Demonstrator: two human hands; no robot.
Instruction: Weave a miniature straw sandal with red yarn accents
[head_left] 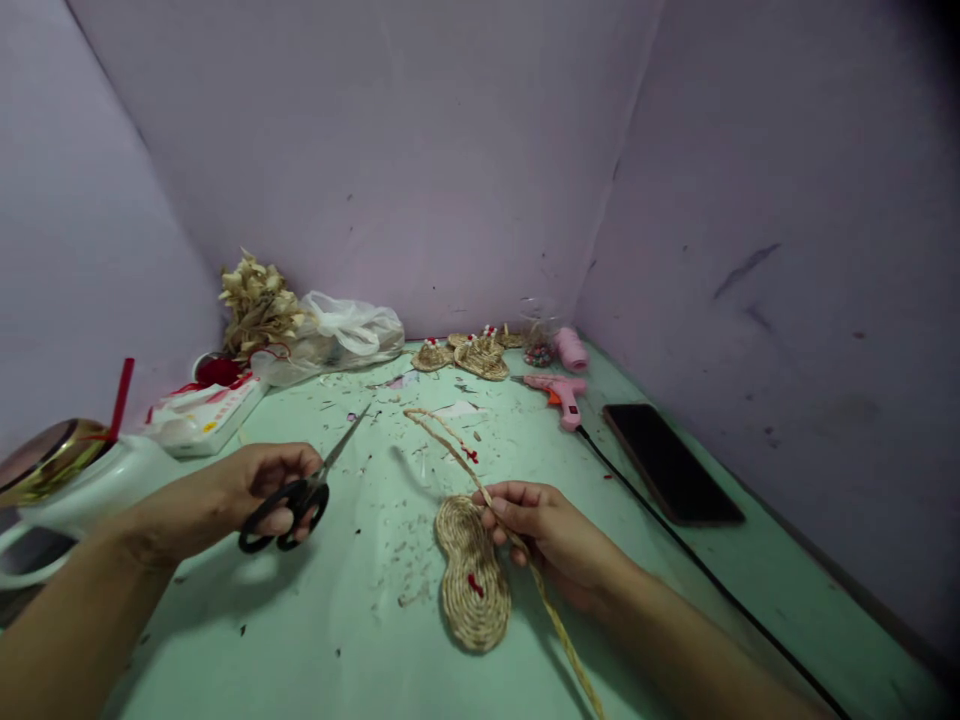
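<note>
Two bare hands above a pale green table [352, 690], well apart from each other. On the left, the left hand [217, 500] with fingers curled around the black handles of scissors [331, 460], thumb in a loop, blades together, tip toward the far side and slightly right. On the right, the right hand [559, 535] with thumb and fingers clamped on a twisted straw cord [538, 580], raised above the table. A long run of cord from the near edge through the grip, then a sharp bend on the far side and a thin return stretch, with a red scrap [470, 454] at or just beside the end; cannot tell which.

Flat on the table, just left of the right hand: a coiled straw sole [476, 610], narrow-waisted, with a red piece [475, 585] on the near half. Contact between hand and sole: cannot tell.

Farther right, a pink glue gun [562, 395] with black cable [675, 535] toward the near right, and a dark-screened phone [667, 460] beyond the cable. At the far wall, small straw slippers [480, 358] with red and white trim, a clear jar [538, 350] of beads, a pink spool [571, 349]. Far left, dried husks [259, 305] beside a white plastic bag [352, 332].
</note>
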